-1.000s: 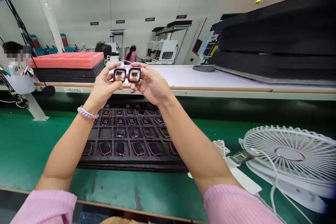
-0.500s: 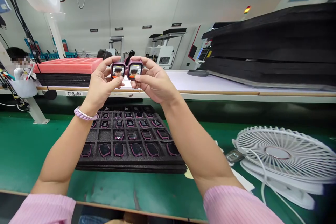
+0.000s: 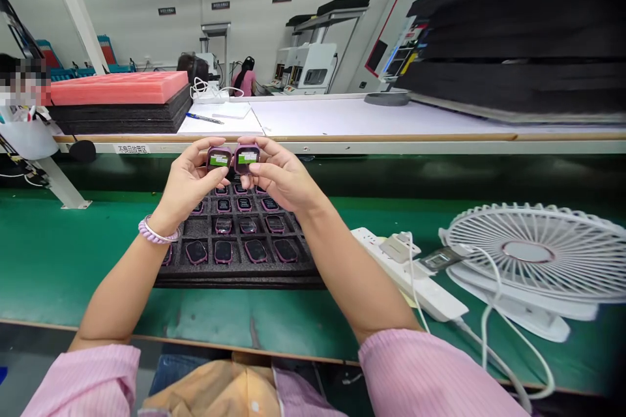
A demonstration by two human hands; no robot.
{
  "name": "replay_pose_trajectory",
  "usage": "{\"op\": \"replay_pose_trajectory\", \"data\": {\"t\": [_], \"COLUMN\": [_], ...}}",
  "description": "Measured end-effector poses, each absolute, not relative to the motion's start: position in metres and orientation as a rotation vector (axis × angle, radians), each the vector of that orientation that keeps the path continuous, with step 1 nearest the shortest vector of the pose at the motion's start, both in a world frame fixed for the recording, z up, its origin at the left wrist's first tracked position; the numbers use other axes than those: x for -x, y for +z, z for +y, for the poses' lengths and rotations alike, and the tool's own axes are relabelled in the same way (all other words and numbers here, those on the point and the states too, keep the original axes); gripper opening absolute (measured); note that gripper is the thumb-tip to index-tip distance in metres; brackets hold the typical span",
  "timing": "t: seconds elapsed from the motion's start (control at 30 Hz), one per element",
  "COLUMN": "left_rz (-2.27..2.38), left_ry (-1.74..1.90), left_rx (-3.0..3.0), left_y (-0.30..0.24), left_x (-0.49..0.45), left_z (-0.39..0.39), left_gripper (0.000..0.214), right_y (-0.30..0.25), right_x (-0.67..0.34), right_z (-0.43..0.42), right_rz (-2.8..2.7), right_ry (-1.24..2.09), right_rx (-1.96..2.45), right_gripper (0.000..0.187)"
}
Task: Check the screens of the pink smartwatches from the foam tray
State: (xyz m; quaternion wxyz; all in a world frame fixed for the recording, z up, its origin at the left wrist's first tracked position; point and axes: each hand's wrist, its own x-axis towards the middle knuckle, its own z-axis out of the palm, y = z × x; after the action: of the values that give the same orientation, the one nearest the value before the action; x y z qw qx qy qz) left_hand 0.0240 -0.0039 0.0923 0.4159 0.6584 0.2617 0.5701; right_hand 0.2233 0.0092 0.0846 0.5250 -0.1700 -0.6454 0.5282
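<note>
My left hand (image 3: 188, 181) pinches a small purple watch body (image 3: 218, 158) whose screen shows a green band. Beside it, my right hand (image 3: 280, 174) grips a second purple watch body (image 3: 247, 157) with a similar green and white screen. The two watches are held side by side, almost touching, above the far part of a black foam tray (image 3: 195, 277). The tray lies on the green belt and holds several more purple watch bodies (image 3: 223, 251) in rows of pockets.
A white power strip (image 3: 415, 280) with plugs and cables lies right of the tray, and a white fan (image 3: 535, 260) lies flat beyond it. A white shelf (image 3: 391, 120) behind carries pink and black foam stacks (image 3: 117, 101). Other people sit far back and at left.
Both hands have come down with the watches, from above the shelf line to just over the tray. The screens now show green bands instead of a camera picture.
</note>
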Motion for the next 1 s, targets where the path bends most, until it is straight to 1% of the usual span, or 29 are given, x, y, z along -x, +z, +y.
{"op": "replay_pose_trajectory", "data": {"t": [0.17, 0.37, 0.6, 0.87, 0.93, 1.0], "left_rz": [0.682, 0.666, 0.707, 0.73, 0.723, 0.72], "left_ry": [1.444, 1.42, 1.408, 1.37, 1.411, 1.49], "left_rx": [-1.645, -1.613, -1.587, -1.573, -1.569, -1.569], "left_y": [0.089, 0.086, 0.088, 0.088, 0.092, 0.097], "left_x": [-0.024, -0.025, -0.024, -0.024, -0.019, -0.008], "left_z": [-0.003, -0.006, -0.011, -0.013, -0.021, -0.032], "left_gripper": [0.051, 0.054, 0.045, 0.047, 0.045, 0.046], "right_y": [0.08, 0.077, 0.075, 0.077, 0.081, 0.084], "right_x": [-0.224, -0.225, -0.223, -0.221, -0.225, -0.236], "right_z": [0.012, 0.014, 0.014, 0.007, -0.001, -0.01], "right_rz": [-1.534, -1.534, -1.534, -1.535, -1.535, -1.499], "right_ry": [1.297, 1.293, 1.253, 1.254, 1.256, 1.225], "right_rx": [0.37, 0.367, 0.416, 0.432, 0.448, 0.479], "right_gripper": [0.052, 0.056, 0.056, 0.056, 0.057, 0.053]}}
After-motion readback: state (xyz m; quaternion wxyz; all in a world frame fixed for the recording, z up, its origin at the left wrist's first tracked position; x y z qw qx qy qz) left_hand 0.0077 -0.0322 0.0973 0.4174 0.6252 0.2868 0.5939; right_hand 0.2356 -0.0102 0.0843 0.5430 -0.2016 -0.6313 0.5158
